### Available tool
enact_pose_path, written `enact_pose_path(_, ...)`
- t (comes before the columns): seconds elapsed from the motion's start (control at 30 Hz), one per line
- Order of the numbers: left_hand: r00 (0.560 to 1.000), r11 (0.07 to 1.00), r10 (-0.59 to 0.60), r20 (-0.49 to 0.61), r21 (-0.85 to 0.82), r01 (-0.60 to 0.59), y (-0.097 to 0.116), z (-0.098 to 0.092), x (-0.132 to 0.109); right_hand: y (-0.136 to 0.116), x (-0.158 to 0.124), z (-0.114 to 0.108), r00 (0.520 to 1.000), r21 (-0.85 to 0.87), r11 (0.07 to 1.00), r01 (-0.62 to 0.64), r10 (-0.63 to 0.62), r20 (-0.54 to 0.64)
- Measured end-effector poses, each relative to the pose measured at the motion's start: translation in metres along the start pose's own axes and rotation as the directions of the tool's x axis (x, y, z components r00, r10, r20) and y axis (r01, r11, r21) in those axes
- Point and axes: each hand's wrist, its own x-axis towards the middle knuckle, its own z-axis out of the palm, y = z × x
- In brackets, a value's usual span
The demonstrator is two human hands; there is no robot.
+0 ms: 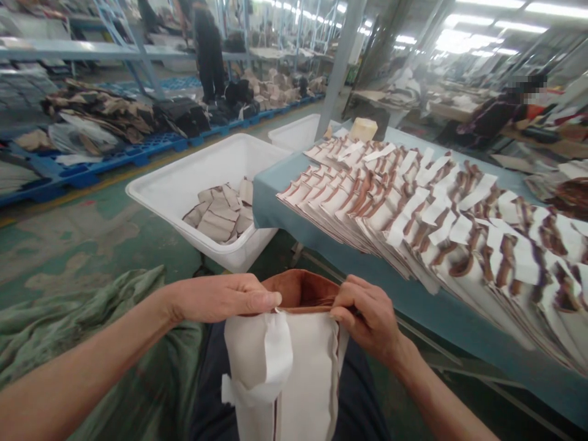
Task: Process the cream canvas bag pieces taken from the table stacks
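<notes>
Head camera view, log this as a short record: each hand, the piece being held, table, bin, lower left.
Left hand: grips the near rim of the cream piece
Right hand: grips the rim at its right side
Piece: mouth open, brown inside; white strip hanging down its front
Blue table: rows of overlapping cream-and-brown pieces
White bin: loose pieces inside
Lower left: green cloth

passage: floor [87, 245] by white bin [184, 177] | obstacles: blue table [271, 199] right, green cloth [138, 373] left
</notes>
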Motion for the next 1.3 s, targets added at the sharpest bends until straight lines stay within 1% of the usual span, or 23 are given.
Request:
enact_pose_path(0.07,1.000,1.000,-0.002,0.003,-0.029,0.002,0.001,0.002,-0.001,0.001,-0.001,0.002,1.000,0.002,1.000,-0.013,0.013,0.008)
enact_pose_path(0.13,1.000,1.000,0.020,0.020,-0.021,-0.020,0.002,0.003,-0.003,0.001,-0.002,0.003,1.000,0.006,1.000,-0.025,0.025,0.013)
enact_pose_path(0.23,0.994,0.995,0.089,0.061,0.045,-0.092,0.006,0.005,-0.005,0.000,-0.002,0.004,0.999,0.010,0.999,-0.032,0.032,0.020)
enact_pose_path(0.27,0.991,0.990,0.118,0.058,0.073,-0.122,0.007,0.007,-0.006,-0.001,-0.002,0.003,0.999,0.010,0.999,-0.034,0.034,0.022)
enact_pose_path(0.43,0.961,0.946,0.270,-0.053,0.201,-0.255,0.013,0.031,-0.011,-0.007,-0.004,0.001,0.999,0.026,0.999,-0.043,0.043,0.016)
enact_pose_path(0.5,0.941,0.911,0.318,-0.114,0.311,-0.270,0.011,0.040,-0.013,-0.009,-0.005,-0.001,0.999,0.033,0.999,-0.035,0.035,0.006)
enact_pose_path(0.53,0.924,0.873,0.350,-0.155,0.412,-0.262,0.009,0.044,-0.013,-0.009,-0.006,-0.002,1.000,0.030,0.999,-0.031,0.031,0.005)
enact_pose_path(0.57,0.898,0.810,0.392,-0.198,0.537,-0.235,0.006,0.048,-0.014,-0.009,-0.006,-0.002,1.000,0.022,0.999,-0.027,0.027,0.005)
enact_pose_path(0.63,0.826,0.629,0.507,-0.245,0.760,-0.160,0.001,0.053,-0.013,-0.009,-0.007,-0.002,1.000,0.001,1.000,-0.026,0.026,0.014)
enact_pose_path(0.7,0.748,0.466,0.618,-0.241,0.879,-0.101,-0.001,0.056,-0.012,-0.008,-0.008,-0.001,1.000,-0.015,1.000,-0.017,0.017,0.012)
enact_pose_path(0.73,0.719,0.416,0.655,-0.234,0.905,-0.084,-0.001,0.058,-0.011,-0.007,-0.009,0.000,1.000,-0.018,1.000,-0.012,0.012,0.005)
enact_pose_path(0.77,0.698,0.389,0.680,-0.226,0.918,-0.081,0.000,0.059,-0.011,-0.007,-0.010,0.001,1.000,-0.016,1.000,-0.008,0.008,-0.007)
enact_pose_path(0.8,0.688,0.379,0.692,-0.220,0.922,-0.086,0.002,0.060,-0.011,-0.006,-0.011,0.002,1.000,-0.010,1.000,-0.008,0.008,-0.015)
enact_pose_path(0.83,0.690,0.381,0.691,-0.215,0.920,-0.095,0.005,0.061,-0.011,-0.006,-0.010,0.002,1.000,0.003,1.000,-0.016,0.016,-0.015)
enact_pose_path(0.9,0.710,0.398,0.674,-0.202,0.909,-0.119,0.012,0.063,-0.012,-0.008,-0.007,-0.001,0.998,0.057,0.997,-0.057,0.057,0.006)
enact_pose_path(0.97,0.734,0.423,0.651,-0.192,0.895,-0.141,0.017,0.064,-0.014,-0.012,0.002,-0.005,0.994,0.123,0.988,-0.096,0.090,0.056)
enact_pose_path(1.03,0.749,0.444,0.636,-0.184,0.881,-0.160,0.020,0.063,-0.015,-0.019,0.015,-0.009,0.990,0.172,0.981,-0.094,0.075,0.118)
enact_pose_path(1.1,0.755,0.457,0.630,-0.182,0.873,-0.170,0.022,0.062,-0.016,-0.028,0.030,-0.009,0.983,0.212,0.975,-0.073,0.035,0.180)
enact_pose_path(1.2,0.746,0.461,0.638,-0.191,0.871,-0.171,0.024,0.061,-0.016,-0.040,0.044,0.001,0.972,0.262,0.961,-0.085,0.023,0.233)
enact_pose_path(1.3,0.727,0.499,0.651,-0.218,0.845,-0.194,0.025,0.066,-0.014,-0.051,0.044,0.018,0.978,0.295,0.946,-0.134,0.079,0.191)
